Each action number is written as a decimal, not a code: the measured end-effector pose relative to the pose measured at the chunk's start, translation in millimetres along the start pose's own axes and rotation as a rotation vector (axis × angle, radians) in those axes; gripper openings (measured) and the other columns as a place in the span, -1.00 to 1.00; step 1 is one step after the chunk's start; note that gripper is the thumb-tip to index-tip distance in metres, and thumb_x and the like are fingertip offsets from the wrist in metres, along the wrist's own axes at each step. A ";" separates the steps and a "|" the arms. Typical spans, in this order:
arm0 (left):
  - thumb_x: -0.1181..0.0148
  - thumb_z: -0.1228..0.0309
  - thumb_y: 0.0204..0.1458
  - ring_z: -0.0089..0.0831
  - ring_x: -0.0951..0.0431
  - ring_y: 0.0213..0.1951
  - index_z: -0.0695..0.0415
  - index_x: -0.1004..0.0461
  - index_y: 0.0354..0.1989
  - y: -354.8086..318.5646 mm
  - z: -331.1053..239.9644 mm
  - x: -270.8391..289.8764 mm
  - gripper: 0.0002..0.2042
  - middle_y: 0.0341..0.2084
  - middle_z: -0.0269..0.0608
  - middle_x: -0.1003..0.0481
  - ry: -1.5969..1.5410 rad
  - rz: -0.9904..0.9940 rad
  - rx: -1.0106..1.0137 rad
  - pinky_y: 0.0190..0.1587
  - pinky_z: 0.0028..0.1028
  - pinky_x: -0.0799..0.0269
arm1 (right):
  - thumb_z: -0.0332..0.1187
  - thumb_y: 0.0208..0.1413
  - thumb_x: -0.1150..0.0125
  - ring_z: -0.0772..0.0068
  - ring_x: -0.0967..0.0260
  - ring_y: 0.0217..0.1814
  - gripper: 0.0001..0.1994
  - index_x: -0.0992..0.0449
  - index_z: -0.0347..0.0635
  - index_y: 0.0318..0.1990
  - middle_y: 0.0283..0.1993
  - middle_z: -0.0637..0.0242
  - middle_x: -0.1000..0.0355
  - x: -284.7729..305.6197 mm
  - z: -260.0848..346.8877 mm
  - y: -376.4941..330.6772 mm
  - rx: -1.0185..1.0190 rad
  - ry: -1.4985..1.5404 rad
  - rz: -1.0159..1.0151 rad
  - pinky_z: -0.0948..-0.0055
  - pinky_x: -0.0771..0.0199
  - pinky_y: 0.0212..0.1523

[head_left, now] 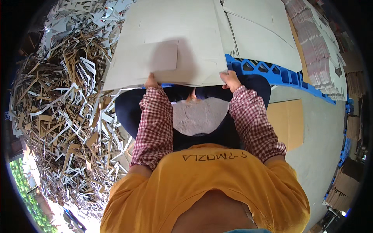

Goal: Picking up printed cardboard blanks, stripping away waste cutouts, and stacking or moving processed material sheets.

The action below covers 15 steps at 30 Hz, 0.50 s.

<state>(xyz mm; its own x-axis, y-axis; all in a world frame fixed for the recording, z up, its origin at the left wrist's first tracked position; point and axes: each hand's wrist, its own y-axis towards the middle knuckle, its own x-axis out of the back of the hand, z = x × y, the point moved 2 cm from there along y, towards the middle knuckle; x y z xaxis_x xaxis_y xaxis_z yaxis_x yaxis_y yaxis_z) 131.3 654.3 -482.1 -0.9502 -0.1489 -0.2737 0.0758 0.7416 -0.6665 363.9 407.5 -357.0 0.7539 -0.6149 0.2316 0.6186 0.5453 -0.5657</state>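
Note:
A large pale cardboard sheet point(136, 35) with cut lines lies in front of me, its near edge above my knees. A smaller cardboard piece point(165, 58) shows on its middle, partly in shadow. My left hand point(152, 80) grips the near edge left of centre, thumb on top and fingers hidden beneath. At the near right corner my right hand point(231, 80) pinches the same sheet. Checked sleeve covers point(155, 120) wrap both my forearms.
Heaped cardboard offcuts point(66, 124) fill the left side. A blue plastic pallet point(268, 72) supports more pale sheets point(260, 35) at the right. Beyond stand stacked cut cardboard pieces point(314, 46). A brown cardboard piece point(287, 122) lies on the floor beside my right arm.

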 end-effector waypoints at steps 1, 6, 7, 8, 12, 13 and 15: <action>-0.04 0.35 -0.19 -0.25 -0.42 -0.41 0.28 -0.32 -0.34 5.2 -32.6 19.2 -0.73 -0.46 -0.12 -0.38 0.089 -0.103 -0.145 -0.42 -0.30 -0.39 | -0.19 -0.13 -0.03 0.48 -0.13 -0.64 -0.69 -0.32 -0.25 -0.32 -0.52 0.39 -0.22 -15.7 10.2 -0.4 -0.062 -0.010 0.071 0.48 -0.33 -0.69; -0.08 0.48 -0.23 -0.29 -0.42 -0.52 0.26 -0.32 -0.38 -91.1 -83.5 14.3 -0.80 -0.50 -0.16 -0.38 -0.068 -0.084 -0.233 -0.56 -0.37 -0.37 | 0.11 -0.06 0.18 0.33 -0.35 -0.42 -0.50 -0.34 -0.19 -0.28 -0.34 0.26 -0.36 -2.9 14.3 13.1 -0.123 0.146 0.179 0.32 -0.38 -0.56; -0.08 0.48 -0.23 -0.29 -0.42 -0.52 0.26 -0.32 -0.38 -99.0 -90.2 23.7 -0.80 -0.50 -0.16 -0.38 -0.066 -0.096 -0.250 -0.56 -0.37 -0.37 | 0.14 -0.07 0.21 0.33 -0.34 -0.42 -0.47 -0.34 -0.20 -0.27 -0.34 0.27 -0.36 -4.2 20.1 15.9 -0.164 0.127 0.190 0.28 -0.36 -0.50; -0.07 0.49 -0.21 -0.31 -0.41 -0.53 0.25 -0.31 -0.37 -107.1 -94.0 27.0 -0.81 -0.52 -0.17 -0.37 -0.080 -0.023 -0.256 -0.58 -0.40 -0.35 | 0.15 -0.07 0.21 0.33 -0.34 -0.41 -0.46 -0.34 -0.21 -0.27 -0.35 0.27 -0.36 -1.3 20.3 28.5 -0.177 0.117 0.191 0.27 -0.35 -0.49; -0.03 0.52 -0.17 -0.38 -0.41 -0.55 0.25 -0.29 -0.33 -143.4 -100.2 32.3 -0.81 -0.53 -0.23 -0.37 -0.060 0.076 -0.255 -0.60 -0.46 -0.35 | 0.13 -0.06 0.20 0.39 -0.27 -0.26 -0.41 -0.23 -0.28 -0.12 -0.24 0.23 -0.31 -1.3 39.1 78.5 -0.213 0.307 0.178 0.37 -0.27 -0.28; -0.04 0.52 -0.17 -0.40 -0.42 -0.55 0.26 -0.29 -0.31 -148.6 -100.6 37.8 -0.79 -0.51 -0.24 -0.38 -0.060 0.129 -0.241 -0.60 -0.48 -0.38 | 0.09 -0.06 0.15 0.37 -0.25 -0.20 -0.41 -0.19 -0.31 -0.08 -0.17 0.20 -0.29 -10.4 42.5 86.1 -0.227 0.399 0.189 0.37 -0.24 -0.20; -0.02 0.49 -0.14 -0.36 -0.45 -0.52 0.27 -0.28 -0.29 -160.7 -95.6 32.8 -0.79 -0.50 -0.21 -0.40 -0.032 0.186 -0.206 -0.59 -0.48 -0.40 | 0.01 -0.05 0.09 0.36 -0.21 -0.13 -0.44 -0.18 -0.33 -0.06 -0.12 0.18 -0.26 -1.4 20.4 130.4 -0.182 0.366 0.101 0.38 -0.20 -0.14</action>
<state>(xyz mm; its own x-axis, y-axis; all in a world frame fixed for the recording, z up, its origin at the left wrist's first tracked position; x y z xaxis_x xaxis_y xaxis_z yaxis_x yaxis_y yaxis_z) 59.1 592.7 -317.7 -0.9153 -0.0155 -0.4024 0.1825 0.8748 -0.4488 448.0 491.0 -414.9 0.6595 -0.7436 -0.1103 0.4721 0.5239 -0.7089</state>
